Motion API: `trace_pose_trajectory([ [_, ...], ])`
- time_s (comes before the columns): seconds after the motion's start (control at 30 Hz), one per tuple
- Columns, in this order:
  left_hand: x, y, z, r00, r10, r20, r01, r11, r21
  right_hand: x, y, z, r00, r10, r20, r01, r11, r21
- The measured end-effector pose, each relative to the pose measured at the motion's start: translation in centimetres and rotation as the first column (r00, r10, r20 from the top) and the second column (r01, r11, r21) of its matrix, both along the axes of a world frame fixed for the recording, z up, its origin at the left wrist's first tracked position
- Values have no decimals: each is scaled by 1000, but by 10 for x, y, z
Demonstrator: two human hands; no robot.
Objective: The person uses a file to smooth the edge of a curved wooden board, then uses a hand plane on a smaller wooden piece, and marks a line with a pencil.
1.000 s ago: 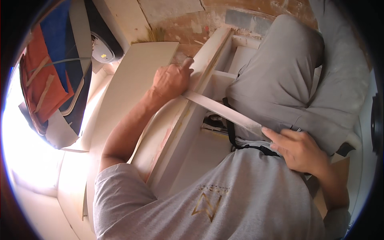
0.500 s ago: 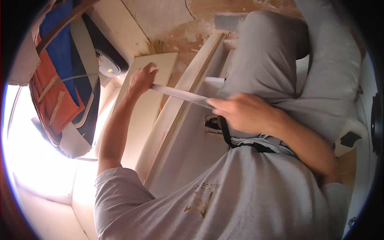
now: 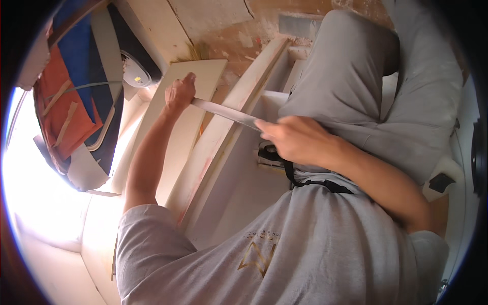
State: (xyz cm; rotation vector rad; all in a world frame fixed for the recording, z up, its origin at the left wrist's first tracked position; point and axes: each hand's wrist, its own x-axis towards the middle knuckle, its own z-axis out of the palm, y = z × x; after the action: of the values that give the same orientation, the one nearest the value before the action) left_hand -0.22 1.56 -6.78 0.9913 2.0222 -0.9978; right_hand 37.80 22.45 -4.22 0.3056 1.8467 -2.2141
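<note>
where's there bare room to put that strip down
The pale flat board beyond the left hand is bare. So is the white panel between the long slanted board and the grey-clad knee. It is crowded at the left, around the orange and blue fabric.

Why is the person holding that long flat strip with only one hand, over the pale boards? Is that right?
Not quite. In the head view both hands hold the long flat strip: the left hand grips its far end and the right hand grips its near end. It does lie over the pale boards.
</note>
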Motion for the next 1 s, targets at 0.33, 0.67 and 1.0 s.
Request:
trace_pose_trajectory([
  [0.33, 64, 83, 26, 988, 112, 110, -100, 989, -105, 67, 68, 34, 998, -1, 59, 5, 998, -65],
  [0.67, 52, 39, 15, 994, 92, 56, -95, 994, 46, 33, 48, 34, 988, 95, 124, -90, 995, -45],
  [1.0, 26, 42, -13, 990, 104, 95, -100, 994, -42, 29, 23, 21, 985, 63, 162, -70, 997, 34],
])
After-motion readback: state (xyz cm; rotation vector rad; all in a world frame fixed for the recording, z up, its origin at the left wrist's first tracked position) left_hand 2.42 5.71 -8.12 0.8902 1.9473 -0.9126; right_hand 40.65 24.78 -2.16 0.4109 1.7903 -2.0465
